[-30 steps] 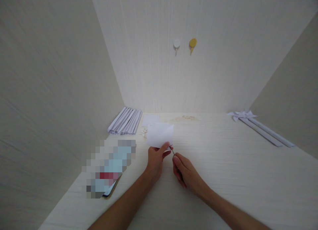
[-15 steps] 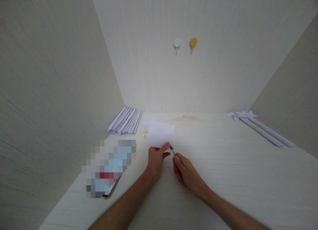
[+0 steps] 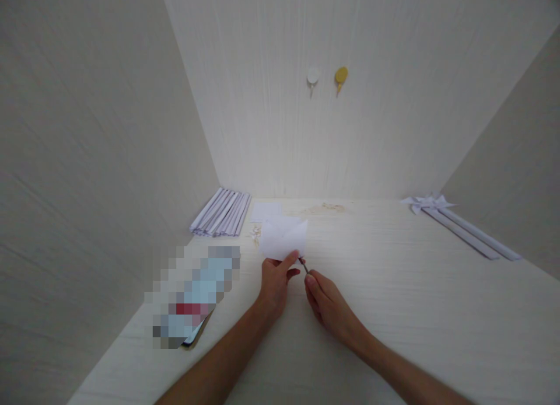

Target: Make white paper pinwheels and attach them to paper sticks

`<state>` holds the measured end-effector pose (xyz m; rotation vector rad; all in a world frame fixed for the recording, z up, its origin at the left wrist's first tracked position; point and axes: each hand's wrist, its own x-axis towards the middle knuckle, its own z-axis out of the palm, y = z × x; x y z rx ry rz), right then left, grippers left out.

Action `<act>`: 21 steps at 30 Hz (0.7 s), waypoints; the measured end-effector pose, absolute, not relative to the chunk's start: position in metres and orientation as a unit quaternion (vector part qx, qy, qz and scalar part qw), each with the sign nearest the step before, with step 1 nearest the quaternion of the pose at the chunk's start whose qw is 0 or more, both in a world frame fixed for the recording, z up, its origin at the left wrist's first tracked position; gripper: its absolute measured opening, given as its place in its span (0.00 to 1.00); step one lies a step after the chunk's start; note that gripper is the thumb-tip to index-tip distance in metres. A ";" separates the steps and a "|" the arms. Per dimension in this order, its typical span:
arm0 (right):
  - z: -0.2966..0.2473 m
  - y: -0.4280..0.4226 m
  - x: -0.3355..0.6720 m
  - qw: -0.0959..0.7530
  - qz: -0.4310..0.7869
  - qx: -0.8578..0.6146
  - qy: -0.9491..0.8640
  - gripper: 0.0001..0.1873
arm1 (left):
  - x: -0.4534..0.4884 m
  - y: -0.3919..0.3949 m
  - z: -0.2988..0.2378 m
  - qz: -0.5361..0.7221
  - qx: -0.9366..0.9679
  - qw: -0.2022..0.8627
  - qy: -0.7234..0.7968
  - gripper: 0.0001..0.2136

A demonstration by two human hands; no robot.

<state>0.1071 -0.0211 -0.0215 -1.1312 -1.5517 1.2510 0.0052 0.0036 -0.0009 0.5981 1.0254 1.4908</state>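
Note:
A small white sheet of paper (image 3: pixel 282 238) is pinched along its near edge by my left hand (image 3: pixel 275 282), with the thumb on top. My right hand (image 3: pixel 324 297) is closed round a thin, greyish metal tool (image 3: pixel 304 266); its handle is hidden in the fist. The tool's tip meets the paper's near right corner, close to my left thumb. What kind of tool it is does not show. Behind the held sheet, another flat white sheet (image 3: pixel 266 211) lies on the table.
Rolled paper strips (image 3: pixel 221 212) are stacked at the back left. A phone (image 3: pixel 196 330), largely pixelated, lies at left. Folded paper pieces (image 3: pixel 429 202) and two long paper strips (image 3: pixel 472 236) lie at right. A white hook (image 3: pixel 312 77) and a yellow hook (image 3: pixel 340 76) are on the wall.
The held paper has shifted very slightly, and a faint diagonal fold line shows more clearly on it. Both hands stay almost where they were.

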 end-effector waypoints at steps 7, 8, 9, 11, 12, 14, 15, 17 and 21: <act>-0.021 -0.022 0.107 0.402 0.491 -0.456 -0.624 0.20 | 0.005 0.004 0.000 0.640 0.244 0.584 0.436 0.09; -0.021 -0.022 0.107 0.401 0.496 -0.458 -0.620 0.20 | 0.005 0.005 0.000 0.643 0.238 0.583 0.436 0.09; -0.020 -0.023 0.107 0.400 0.503 -0.458 -0.614 0.19 | 0.004 0.005 0.001 0.647 0.232 0.581 0.436 0.09; -0.018 -0.024 0.106 0.404 0.528 -0.456 -0.591 0.19 | 0.002 0.007 0.001 0.654 0.226 0.576 0.436 0.09; -0.017 -0.024 0.106 0.412 0.544 -0.451 -0.576 0.19 | 0.001 0.008 0.001 0.655 0.227 0.576 0.434 0.09; -0.015 -0.023 0.107 0.444 0.573 -0.432 -0.537 0.18 | 0.000 0.008 0.000 0.650 0.231 0.580 0.434 0.09; -0.014 -0.021 0.108 0.465 0.583 -0.419 -0.518 0.18 | 0.000 0.009 0.000 0.644 0.234 0.583 0.437 0.09; -0.013 -0.017 0.110 0.509 0.594 -0.397 -0.481 0.17 | 0.001 0.008 -0.002 0.627 0.243 0.590 0.447 0.09; -0.014 -0.009 0.113 0.550 0.596 -0.406 -0.422 0.14 | 0.003 0.006 -0.004 0.587 0.292 0.603 0.455 0.11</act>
